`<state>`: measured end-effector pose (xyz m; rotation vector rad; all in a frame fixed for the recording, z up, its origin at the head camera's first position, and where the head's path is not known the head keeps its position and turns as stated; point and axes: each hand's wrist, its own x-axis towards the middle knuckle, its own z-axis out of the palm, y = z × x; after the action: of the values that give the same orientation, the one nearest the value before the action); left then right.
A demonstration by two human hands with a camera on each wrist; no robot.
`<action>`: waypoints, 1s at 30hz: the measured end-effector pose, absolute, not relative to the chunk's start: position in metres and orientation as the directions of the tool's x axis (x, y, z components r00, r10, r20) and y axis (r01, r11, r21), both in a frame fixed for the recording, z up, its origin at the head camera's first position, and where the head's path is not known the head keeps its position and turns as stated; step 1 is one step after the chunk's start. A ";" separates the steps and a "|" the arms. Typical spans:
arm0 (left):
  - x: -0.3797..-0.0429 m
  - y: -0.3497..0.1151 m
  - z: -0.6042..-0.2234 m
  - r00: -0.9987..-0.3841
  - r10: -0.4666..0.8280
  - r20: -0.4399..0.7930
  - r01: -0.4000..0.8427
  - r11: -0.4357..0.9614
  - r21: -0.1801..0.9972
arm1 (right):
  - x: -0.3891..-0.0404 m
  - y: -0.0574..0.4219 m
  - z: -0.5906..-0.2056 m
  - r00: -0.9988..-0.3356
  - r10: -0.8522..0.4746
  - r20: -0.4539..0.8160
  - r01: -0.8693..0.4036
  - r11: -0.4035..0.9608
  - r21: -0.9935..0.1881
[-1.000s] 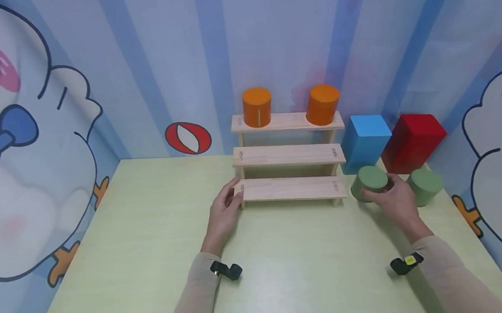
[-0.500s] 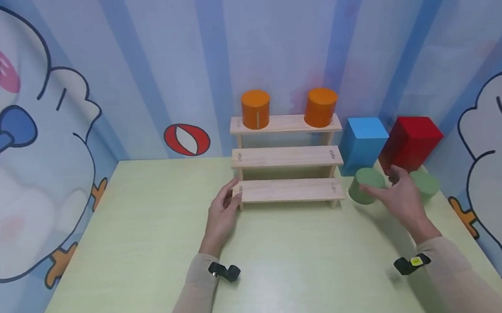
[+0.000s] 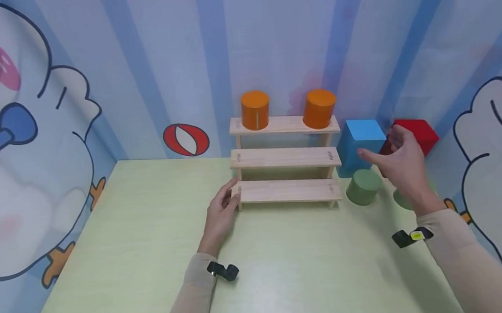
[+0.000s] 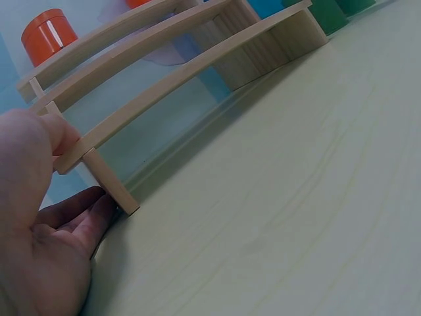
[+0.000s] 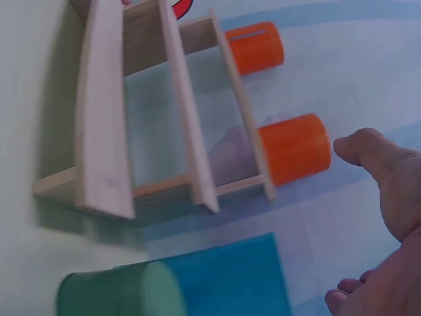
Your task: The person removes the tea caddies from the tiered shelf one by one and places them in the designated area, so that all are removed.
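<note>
A three-tier wooden display shelf (image 3: 286, 190) stands on the table. My left hand (image 3: 220, 215) holds the left end of its lowest tier; in the left wrist view the thumb is at the plank and the other fingers are by the leg. My right hand (image 3: 404, 169) is raised, thumb and fingers spread with nothing between them, overlapping the red block (image 3: 419, 133) and near the blue block (image 3: 362, 135). One green cylinder (image 3: 364, 187) stands in front of the blue block. Another green cylinder (image 3: 401, 199) is mostly hidden behind the right hand.
Two orange cylinders, a left one (image 3: 255, 110) and a right one (image 3: 319, 108), stand on the top tier. Behind the shelf hangs a blue striped cloth (image 3: 172, 59) with cartoon ducks. The pale table (image 3: 151, 233) spreads out to the left and front.
My right hand has let go of the nearer green cylinder and lifted up and back towards the red block. The left hand stays at the shelf.
</note>
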<state>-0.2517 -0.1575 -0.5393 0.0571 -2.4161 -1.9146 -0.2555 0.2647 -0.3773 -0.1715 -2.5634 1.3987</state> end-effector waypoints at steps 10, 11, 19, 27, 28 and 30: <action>-0.253 -0.160 -0.540 -0.997 -0.075 0.033 0.015 0.228 0.973 | -0.286 0.235 -0.328 -0.963 0.164 0.213 -0.089 0.553 -0.829; -0.253 -0.160 -0.540 -0.997 -0.072 0.036 0.019 0.226 0.974 | -0.289 0.232 -0.325 -0.962 0.163 0.219 -0.097 0.549 -0.831; -0.253 -0.160 -0.540 -0.997 -0.072 0.040 0.023 0.216 0.976 | -0.315 0.211 -0.313 -0.959 0.139 0.248 -0.144 0.516 -0.845; -0.255 -0.159 -0.541 -0.996 -0.078 0.045 0.027 0.215 0.976 | -0.341 0.196 -0.312 -0.963 0.120 0.241 -0.155 0.485 -0.861; -0.255 -0.160 -0.542 -0.996 -0.080 0.045 0.026 0.218 0.976 | -0.343 0.195 -0.313 -0.964 0.120 0.237 -0.152 0.484 -0.862; -0.255 -0.160 -0.543 -0.995 -0.085 0.042 0.023 0.220 0.975 | -0.348 0.192 -0.315 -0.968 0.117 0.223 -0.142 0.476 -0.868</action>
<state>-0.2551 -0.1600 -0.5429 0.0609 -2.3850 -1.9089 -0.3482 0.1916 -0.3153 0.0212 -2.4734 1.4892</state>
